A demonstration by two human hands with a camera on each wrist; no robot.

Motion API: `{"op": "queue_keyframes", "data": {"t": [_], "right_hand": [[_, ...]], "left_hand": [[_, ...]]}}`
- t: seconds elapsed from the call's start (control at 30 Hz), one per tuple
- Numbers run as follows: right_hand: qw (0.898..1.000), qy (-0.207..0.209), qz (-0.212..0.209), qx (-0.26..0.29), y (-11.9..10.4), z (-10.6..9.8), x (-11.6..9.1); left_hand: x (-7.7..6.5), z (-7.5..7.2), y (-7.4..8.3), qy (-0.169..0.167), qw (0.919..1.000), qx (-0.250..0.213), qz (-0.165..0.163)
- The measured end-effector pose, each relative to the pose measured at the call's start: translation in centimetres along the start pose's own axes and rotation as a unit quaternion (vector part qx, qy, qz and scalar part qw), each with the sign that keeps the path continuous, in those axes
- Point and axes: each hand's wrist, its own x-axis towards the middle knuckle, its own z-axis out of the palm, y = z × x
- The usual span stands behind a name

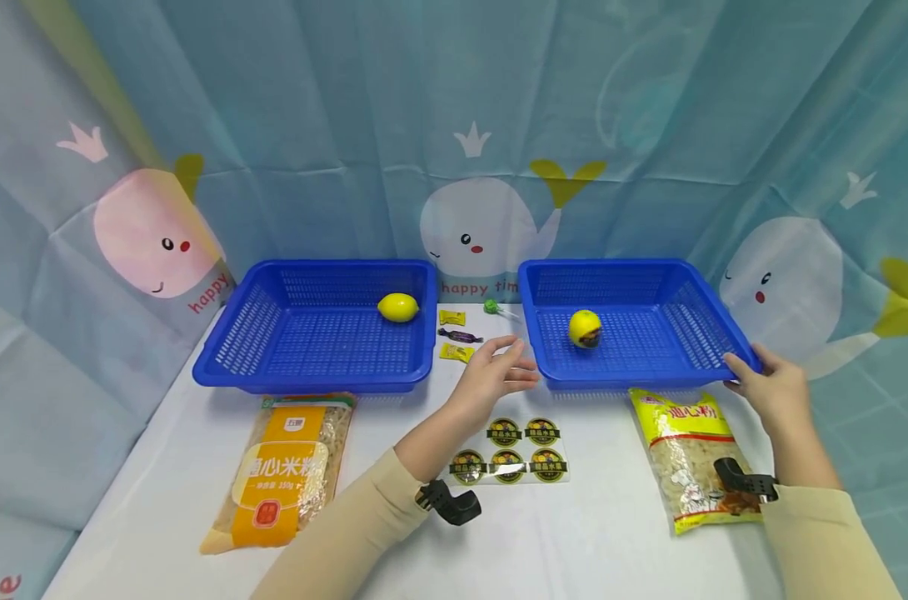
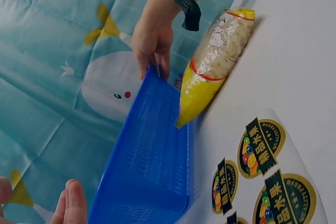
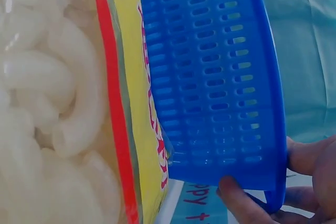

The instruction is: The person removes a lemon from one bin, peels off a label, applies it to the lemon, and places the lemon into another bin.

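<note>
My right hand (image 1: 776, 390) grips the front right corner of the right blue basket (image 1: 611, 385), thumb on one side of the rim and fingers curled under it, as the right wrist view shows. A yellow round fruit (image 1: 585, 325) with a dark sticker on its front sits inside this basket. By the basket's front left corner, my left hand (image 1: 491, 375) is held with loosely bent fingers and nothing in them; its fingertips (image 2: 75, 203) show at the bottom of the left wrist view.
The left blue basket (image 1: 313, 387) holds a lemon (image 1: 398, 307). Wrapped candies (image 1: 460, 336) and a green lollipop (image 1: 491, 307) lie between the baskets. In front are a sticker sheet (image 1: 508, 451), an orange pasta bag (image 1: 280, 471) and a yellow pasta bag (image 1: 690, 458). A curtain (image 1: 364, 150) hangs behind.
</note>
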Motion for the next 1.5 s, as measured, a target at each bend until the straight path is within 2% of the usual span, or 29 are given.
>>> {"op": "queue_keyframes", "data": {"t": [0.17, 0.37, 0.47, 0.53, 0.6, 0.7, 0.8, 0.9, 0.97, 1.1, 1.2, 1.33, 1.43, 1.5], "right_hand": [[1.000, 0.003, -0.011, -0.013, 0.5, -0.2, -0.2], [0.996, 0.021, -0.036, -0.085, 0.4, -0.1, -0.6], [0.992, 0.052, -0.044, -0.102, -0.1, 0.2, -1.1], [0.989, 0.086, -0.059, -0.103, -0.7, 0.6, -1.6], [0.982, 0.129, -0.103, -0.093, -1.5, 1.1, -2.2], [0.962, 0.183, -0.189, -0.070, -3.5, 2.3, -3.5], [0.941, 0.198, -0.269, -0.049, -5.6, 4.0, -4.8], [0.929, 0.173, -0.328, -0.019, -7.6, 6.2, -6.0], [0.922, 0.139, -0.360, 0.003, -8.8, 7.9, -6.9], [0.915, 0.059, -0.396, 0.059, -11.1, 11.5, -8.7], [0.914, -0.018, -0.394, 0.092, -12.7, 14.0, -9.9], [0.920, -0.124, -0.353, 0.120, -14.7, 17.3, -11.0], [0.919, -0.188, -0.321, 0.129, -15.7, 19.8, -11.3], [0.918, -0.218, -0.307, 0.124, -16.2, 21.2, -11.4]], "left_hand": [[-0.8, -1.2, 1.1, 0.003, 0.9994, 0.030, 0.014], [-1.4, -3.4, 3.9, 0.015, 0.9969, 0.072, 0.029], [-1.4, -4.8, 5.4, 0.025, 0.9952, 0.088, 0.035], [-1.5, -5.8, 6.4, 0.034, 0.9937, 0.100, 0.037], [-1.5, -6.8, 7.1, 0.045, 0.9911, 0.120, 0.036], [-1.6, -8.2, 8.1, 0.059, 0.9855, 0.155, 0.034], [-1.5, -9.6, 8.9, 0.060, 0.9812, 0.180, 0.035], [-1.1, -10.9, 9.7, 0.055, 0.9774, 0.200, 0.041], [-0.7, -11.6, 10.2, 0.054, 0.9740, 0.215, 0.046], [-0.1, -12.9, 10.9, 0.044, 0.9597, 0.272, 0.054], [0.5, -13.8, 11.5, 0.028, 0.9456, 0.317, 0.068], [1.7, -15.1, 12.3, 0.011, 0.9305, 0.354, 0.093], [2.8, -16.1, 12.5, 0.009, 0.9262, 0.366, 0.090], [3.5, -16.7, 12.5, 0.011, 0.9276, 0.365, 0.080]]}}
